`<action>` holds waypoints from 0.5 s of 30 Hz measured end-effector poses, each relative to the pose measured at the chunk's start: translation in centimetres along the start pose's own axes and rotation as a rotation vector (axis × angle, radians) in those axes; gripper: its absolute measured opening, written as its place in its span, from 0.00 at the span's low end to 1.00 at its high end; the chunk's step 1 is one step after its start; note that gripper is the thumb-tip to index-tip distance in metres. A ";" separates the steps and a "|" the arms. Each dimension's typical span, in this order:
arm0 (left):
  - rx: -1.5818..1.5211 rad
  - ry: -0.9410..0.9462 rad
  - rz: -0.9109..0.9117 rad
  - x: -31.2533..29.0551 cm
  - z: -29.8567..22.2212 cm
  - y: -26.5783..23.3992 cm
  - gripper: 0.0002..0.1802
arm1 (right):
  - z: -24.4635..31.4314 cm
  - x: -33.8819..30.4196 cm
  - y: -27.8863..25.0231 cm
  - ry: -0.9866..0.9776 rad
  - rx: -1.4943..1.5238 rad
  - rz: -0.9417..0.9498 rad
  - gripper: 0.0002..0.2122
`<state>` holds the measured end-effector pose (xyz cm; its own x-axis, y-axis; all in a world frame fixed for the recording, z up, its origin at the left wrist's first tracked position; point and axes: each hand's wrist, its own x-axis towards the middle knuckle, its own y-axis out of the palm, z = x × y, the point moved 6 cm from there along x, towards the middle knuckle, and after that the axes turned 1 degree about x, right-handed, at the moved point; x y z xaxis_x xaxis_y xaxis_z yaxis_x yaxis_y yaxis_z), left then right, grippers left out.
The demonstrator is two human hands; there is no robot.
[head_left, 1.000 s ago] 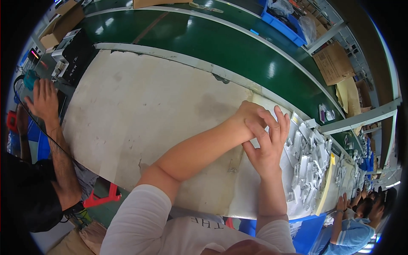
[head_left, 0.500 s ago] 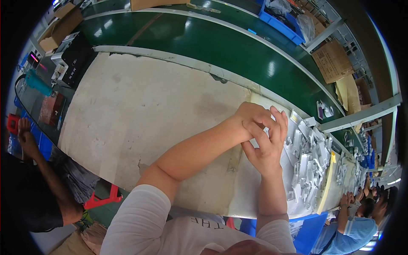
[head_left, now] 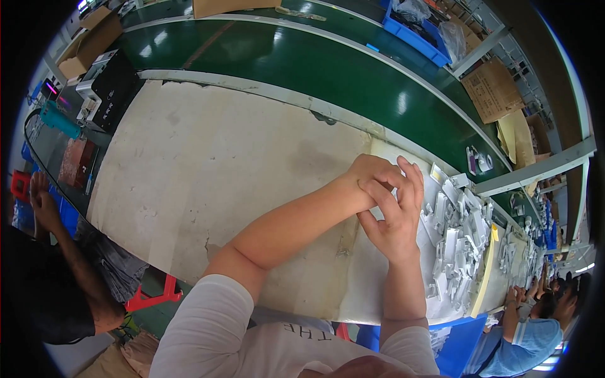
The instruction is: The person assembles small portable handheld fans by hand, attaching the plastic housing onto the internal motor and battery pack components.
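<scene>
My left hand (head_left: 370,169) reaches across the table from the left, its wrist bent. Its fingers are mostly hidden behind my right hand (head_left: 396,217), which comes up from the lower right. The right thumb and index finger touch the left wrist, while the other right fingers stretch upward, apart from one another. No object shows in either hand. Just right of both hands lies a loose pile of silvery-white metal brackets (head_left: 450,246) on the pale sheet covering the table (head_left: 239,151).
A yellow strip (head_left: 484,271) borders the brackets' right side. Beyond the table runs a green bench surface (head_left: 302,69) with a blue crate (head_left: 419,34) and a cardboard box (head_left: 493,91). A black case (head_left: 108,91) and teal power tool (head_left: 60,120) stand left. Co-workers sit on both sides.
My hands stay in nearly the same place, still touching. At the left, the co-worker's hand has shifted slightly.
</scene>
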<state>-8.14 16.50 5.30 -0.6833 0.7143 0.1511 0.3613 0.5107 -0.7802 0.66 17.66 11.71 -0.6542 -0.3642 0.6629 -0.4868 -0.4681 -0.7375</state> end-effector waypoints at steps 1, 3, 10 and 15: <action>-0.002 0.002 0.000 0.0 -0.1 0.1 0.09 | 0.0 0.0 -0.1 0.001 0.001 0.005 0.20; -0.077 0.011 -0.005 -0.1 0.0 0.1 0.09 | 0.0 0.1 0.0 0.001 0.007 0.008 0.20; -0.213 0.053 -0.102 -1.0 -0.4 -1.6 0.08 | 0.0 -0.1 0.2 -0.015 0.011 0.006 0.22; 0.018 -0.025 0.029 0.0 -0.5 -0.3 0.08 | 0.0 0.0 0.2 -0.022 0.008 0.008 0.22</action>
<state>-7.93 16.53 5.85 -0.6882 0.7166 0.1131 0.3698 0.4806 -0.7951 0.61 17.57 11.58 -0.6446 -0.3857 0.6601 -0.4774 -0.4713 -0.7416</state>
